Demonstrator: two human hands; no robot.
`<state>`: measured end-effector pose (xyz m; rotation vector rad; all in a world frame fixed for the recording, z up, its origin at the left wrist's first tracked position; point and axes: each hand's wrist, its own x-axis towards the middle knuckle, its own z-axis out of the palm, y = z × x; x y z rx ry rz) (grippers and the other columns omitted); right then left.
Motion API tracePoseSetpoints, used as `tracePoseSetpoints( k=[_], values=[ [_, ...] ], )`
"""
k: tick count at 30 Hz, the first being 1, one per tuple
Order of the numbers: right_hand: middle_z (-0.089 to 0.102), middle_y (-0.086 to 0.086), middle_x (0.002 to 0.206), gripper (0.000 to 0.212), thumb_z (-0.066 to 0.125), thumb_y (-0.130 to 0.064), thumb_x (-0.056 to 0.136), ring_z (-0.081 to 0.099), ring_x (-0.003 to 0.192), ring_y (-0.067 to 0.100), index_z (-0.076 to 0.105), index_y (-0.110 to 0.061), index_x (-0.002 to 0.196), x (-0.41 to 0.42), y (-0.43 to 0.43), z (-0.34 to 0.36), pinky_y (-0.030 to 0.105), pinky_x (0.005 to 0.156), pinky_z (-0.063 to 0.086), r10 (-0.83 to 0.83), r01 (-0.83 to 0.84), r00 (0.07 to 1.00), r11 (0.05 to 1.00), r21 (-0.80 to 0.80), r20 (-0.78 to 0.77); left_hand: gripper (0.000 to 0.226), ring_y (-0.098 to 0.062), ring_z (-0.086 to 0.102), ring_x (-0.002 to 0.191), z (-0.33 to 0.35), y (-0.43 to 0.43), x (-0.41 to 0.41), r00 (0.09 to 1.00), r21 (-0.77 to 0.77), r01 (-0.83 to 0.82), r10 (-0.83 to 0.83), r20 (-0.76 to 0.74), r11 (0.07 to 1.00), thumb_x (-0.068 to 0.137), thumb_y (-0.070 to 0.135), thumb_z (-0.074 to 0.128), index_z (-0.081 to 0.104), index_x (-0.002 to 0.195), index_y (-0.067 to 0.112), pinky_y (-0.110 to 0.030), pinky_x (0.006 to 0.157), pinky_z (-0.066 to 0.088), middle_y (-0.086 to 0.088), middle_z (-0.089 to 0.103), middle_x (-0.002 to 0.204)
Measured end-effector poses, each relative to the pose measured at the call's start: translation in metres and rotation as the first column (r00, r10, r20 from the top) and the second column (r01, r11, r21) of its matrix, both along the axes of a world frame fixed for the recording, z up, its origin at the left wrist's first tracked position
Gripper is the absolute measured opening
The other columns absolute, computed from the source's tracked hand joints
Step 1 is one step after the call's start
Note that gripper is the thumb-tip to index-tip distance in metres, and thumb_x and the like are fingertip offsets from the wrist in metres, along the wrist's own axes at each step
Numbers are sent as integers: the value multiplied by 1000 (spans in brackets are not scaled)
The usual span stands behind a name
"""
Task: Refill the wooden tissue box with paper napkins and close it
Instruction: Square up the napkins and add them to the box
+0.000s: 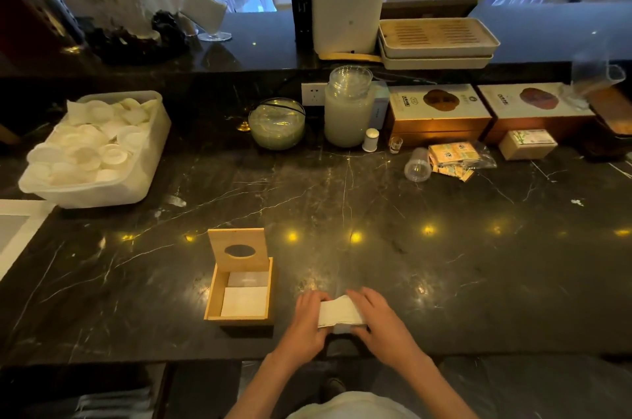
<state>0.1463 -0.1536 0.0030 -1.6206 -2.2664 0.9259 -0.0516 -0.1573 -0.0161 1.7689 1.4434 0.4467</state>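
Two hands share one stack of napkins (pixel 340 313) near the front edge of the bench (pixel 444 281): the left hand (pixel 307 319) and right hand (pixel 379 319) each have their grip closed on an end of it. Just beside it on the left stands the wooden tissue box (pixel 241 288), its lid (pixel 238 249) tipped up at the back, with some white paper lying inside. The stack is probably light, soft and loose, so sheets could fan or slide; pinching both short ends firmly and keeping it flat seems the safest hold.
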Motion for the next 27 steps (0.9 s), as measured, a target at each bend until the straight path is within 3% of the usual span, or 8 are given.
tracePoseSetpoints(
  k=[2, 5, 10, 13, 17, 19, 24, 27],
  values=[
    [44, -8, 132, 56, 66, -16, 87, 47, 122, 11, 43, -29, 137, -1, 2, 1, 25, 96, 46, 3, -3, 1000, 1000, 8, 6, 47, -6, 37, 115, 1, 3, 0, 998, 17, 16, -15, -65, 1000, 86, 23, 67, 39, 122, 30, -25, 99, 41, 9, 38, 123],
    [46, -12, 125, 47, 66, -16, 87, 50, 114, 6, 47, -32, 126, 2, 3, -1, 24, 91, 48, 16, -16, 1000, 1000, 2, 6, 48, -6, 39, 117, 5, 5, 0, 997, -19, 1, -3, -81, 1000, 85, 24, 69, 40, 123, 28, -24, 98, 40, 6, 42, 126],
    [56, -12, 123, 40, 66, -19, 89, 55, 115, 7, 48, -40, 118, 8, 8, 6, 25, 95, 50, -99, 54, 976, 973, -226, -192, 47, -8, 52, 116, 12, 3, -5, 971, -288, -118, 171, 167, 950, 84, 23, 73, 44, 120, 28, -23, 88, 52, 5, 53, 123],
    [59, 1, 125, 40, 66, -23, 91, 64, 108, 13, 50, -33, 127, 13, 12, 17, 34, 86, 58, -374, 122, 800, 866, -484, -468, 45, -14, 60, 114, 25, 2, -11, 875, -477, -153, 343, 343, 866, 85, 33, 73, 49, 123, 26, -29, 87, 59, 3, 59, 123],
    [54, 6, 130, 49, 53, -42, 94, 61, 114, 25, 40, -31, 140, 2, 10, 25, 41, 91, 57, -583, 125, 627, 730, -671, -517, 48, -17, 60, 116, 37, 3, -4, 750, -590, -138, 473, 462, 795, 88, 47, 65, 43, 127, 28, -35, 97, 56, -3, 56, 127],
    [53, 10, 132, 50, 46, -45, 96, 59, 116, 28, 33, -32, 142, -9, 7, 26, 40, 94, 56, -628, 116, 576, 696, -709, -523, 54, -17, 58, 116, 42, 5, 4, 776, -590, -147, 463, 429, 794, 88, 54, 62, 37, 128, 30, -34, 97, 55, -2, 52, 128],
    [56, 4, 127, 46, 48, -41, 98, 63, 109, 22, 38, -29, 142, -17, 7, 35, 37, 90, 58, -617, 186, 641, 701, -688, -457, 57, -13, 58, 110, 54, 10, 0, 847, -526, -204, 418, 329, 826, 88, 50, 65, 32, 130, 29, -27, 90, 57, 3, 51, 125],
    [55, 4, 131, 50, 61, -30, 93, 63, 111, 23, 43, -34, 139, -10, 15, 45, 40, 92, 57, -580, 79, 663, 682, -727, -472, 55, -14, 60, 111, 69, 11, -19, 840, -529, -201, 423, 340, 824, 86, 44, 70, 40, 129, 28, -33, 93, 58, 3, 56, 124]
  ],
)
